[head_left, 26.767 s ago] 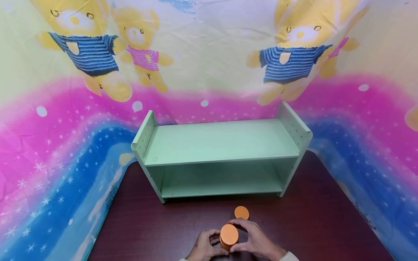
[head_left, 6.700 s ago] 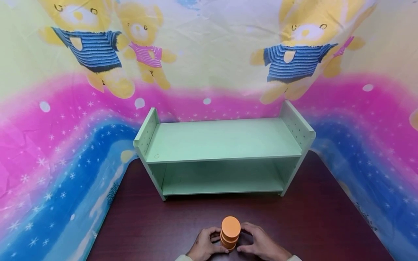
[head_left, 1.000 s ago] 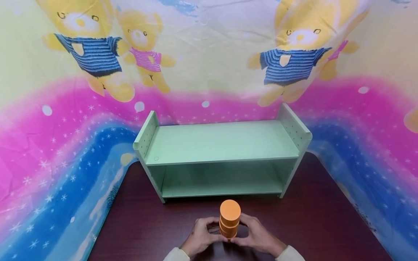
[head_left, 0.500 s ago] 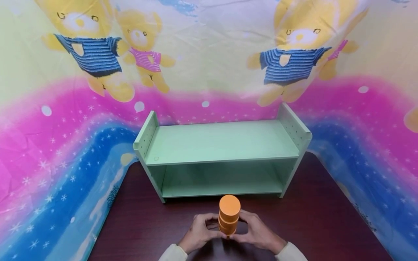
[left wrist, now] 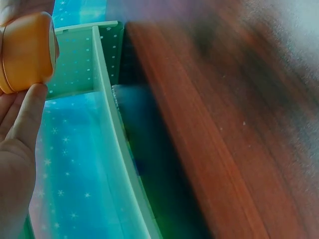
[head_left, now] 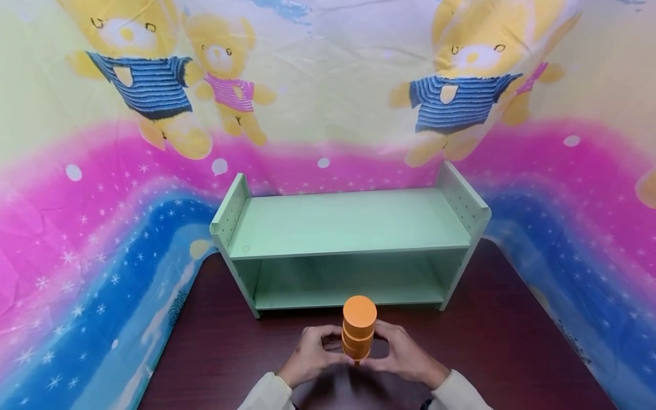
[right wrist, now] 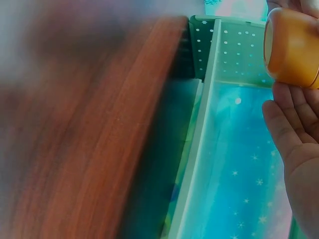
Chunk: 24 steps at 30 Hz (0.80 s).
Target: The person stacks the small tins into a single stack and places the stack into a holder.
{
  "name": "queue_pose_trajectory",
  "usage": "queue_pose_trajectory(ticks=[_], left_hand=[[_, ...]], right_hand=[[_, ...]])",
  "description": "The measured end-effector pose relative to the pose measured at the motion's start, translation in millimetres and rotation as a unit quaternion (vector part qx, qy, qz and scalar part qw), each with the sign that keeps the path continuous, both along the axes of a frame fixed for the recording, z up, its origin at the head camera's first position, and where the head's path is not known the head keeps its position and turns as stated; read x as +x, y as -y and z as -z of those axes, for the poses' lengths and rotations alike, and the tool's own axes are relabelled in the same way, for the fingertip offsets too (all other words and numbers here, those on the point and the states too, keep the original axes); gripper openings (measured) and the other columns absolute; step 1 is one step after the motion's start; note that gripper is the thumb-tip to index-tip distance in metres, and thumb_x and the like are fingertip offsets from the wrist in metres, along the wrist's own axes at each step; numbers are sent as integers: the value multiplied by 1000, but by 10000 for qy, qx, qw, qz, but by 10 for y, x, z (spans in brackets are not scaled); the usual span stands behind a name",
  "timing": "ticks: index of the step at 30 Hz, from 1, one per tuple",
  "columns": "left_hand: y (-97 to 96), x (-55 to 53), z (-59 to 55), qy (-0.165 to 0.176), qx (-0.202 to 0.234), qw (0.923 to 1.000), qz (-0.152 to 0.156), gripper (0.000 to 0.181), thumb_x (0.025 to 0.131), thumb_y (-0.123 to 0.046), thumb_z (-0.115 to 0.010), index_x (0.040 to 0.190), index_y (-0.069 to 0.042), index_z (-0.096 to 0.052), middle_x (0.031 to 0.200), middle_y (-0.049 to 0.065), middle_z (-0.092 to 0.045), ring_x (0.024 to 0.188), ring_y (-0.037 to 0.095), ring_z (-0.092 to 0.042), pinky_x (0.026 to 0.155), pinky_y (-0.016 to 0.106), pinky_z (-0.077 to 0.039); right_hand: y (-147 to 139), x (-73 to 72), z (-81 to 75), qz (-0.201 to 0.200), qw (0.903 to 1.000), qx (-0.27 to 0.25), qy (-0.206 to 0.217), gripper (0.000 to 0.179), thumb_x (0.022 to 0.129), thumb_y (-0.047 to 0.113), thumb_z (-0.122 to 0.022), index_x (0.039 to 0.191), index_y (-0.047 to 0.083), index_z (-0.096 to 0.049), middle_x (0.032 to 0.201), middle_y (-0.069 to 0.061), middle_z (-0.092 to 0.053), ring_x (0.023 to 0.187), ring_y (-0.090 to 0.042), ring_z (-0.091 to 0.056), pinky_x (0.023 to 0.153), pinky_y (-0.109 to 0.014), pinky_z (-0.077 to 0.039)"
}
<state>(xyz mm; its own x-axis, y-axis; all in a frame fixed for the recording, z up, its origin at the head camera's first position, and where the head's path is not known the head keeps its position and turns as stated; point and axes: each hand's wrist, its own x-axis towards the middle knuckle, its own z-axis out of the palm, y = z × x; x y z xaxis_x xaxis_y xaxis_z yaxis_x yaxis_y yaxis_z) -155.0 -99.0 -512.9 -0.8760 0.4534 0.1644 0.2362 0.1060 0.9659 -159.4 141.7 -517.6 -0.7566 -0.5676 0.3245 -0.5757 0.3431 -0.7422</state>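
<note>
An upright stack of orange cylinders (head_left: 358, 333), looking like round containers set one on another, is held between my two hands. My left hand (head_left: 314, 354) grips the lower part of the stack from the left, with thumb at the near side and fingers around the far side. From the other side my right hand (head_left: 404, 356) holds the same lower part, its thumb close to the left thumb. Both wrist views show the glossy orange stack (left wrist: 29, 52) with fingers at its side. Shadows of the hands fall on the table below the stack.
Behind the hands stands a pale green two-tier shelf (head_left: 348, 225) with raised side panels. It rests on a dark red-brown table (head_left: 205, 353). A colourful cloth (head_left: 328, 114) printed with bears hangs at the back and both sides.
Over the last second both hands carry the stack forward, toward the shelf. Much earlier, a separate orange cylinder stood on the table beside a shorter stack; now only the taller stack shows.
</note>
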Motion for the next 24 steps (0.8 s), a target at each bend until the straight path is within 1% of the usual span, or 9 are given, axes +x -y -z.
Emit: queue_pose_trajectory(ticks=[2,4,10,14,18,21,24], left_hand=[[1,-13,-21,120,18,9999,-14,42,72,-1,-88,111,-2,-73,111,10,-73,97,15,-71,83,33,-60],[0,-23,-35,194,-8,9998,-61,42,72,0,-88,111,-3,-73,111,10,-73,97,15,-72,83,33,-60],[-1,-51,-82,15,-236,9995,-191,45,71,-2,-89,112,-4,-73,112,10,-73,97,18,-72,81,27,-60],[5,-61,-127,10,-270,9995,-165,44,72,-3,-89,113,-4,-72,111,11,-73,97,17,-72,82,27,-59],[15,-62,-193,-15,-239,9996,-113,42,73,-7,-89,112,-4,-73,111,9,-73,97,15,-72,82,27,-59],[20,-67,-233,-56,-160,9998,-42,42,74,-9,-89,113,-4,-73,112,10,-72,98,15,-71,83,27,-59],[19,-88,-255,-77,-102,9999,16,42,75,-9,-88,113,-3,-72,112,10,-72,98,16,-71,83,27,-59]], right_hand=[[2,-16,-18,10,10000,14,-38,58,87,35,-80,138,22,-57,133,2,-61,118,-17,-61,92,-35,-57],[7,-29,-44,24,10000,13,-38,59,86,36,-80,138,22,-56,133,2,-61,118,-17,-61,93,-35,-57],[17,-50,-110,136,9999,74,71,60,86,40,-80,139,24,-56,134,4,-60,119,-17,-60,94,-36,-56],[16,-58,-136,129,9999,66,82,61,85,40,-80,139,24,-56,134,5,-60,119,-17,-60,94,-39,-56],[17,-76,-170,39,9998,-54,194,60,86,39,-80,138,24,-56,132,5,-61,117,-16,-61,92,-40,-57],[15,-96,-201,-2,9999,-104,124,58,85,37,-81,137,23,-57,130,5,-62,116,-15,-61,91,-40,-58],[15,-113,-244,4,10000,-89,-33,58,84,36,-82,135,22,-58,129,6,-63,115,-14,-62,91,-39,-57]])
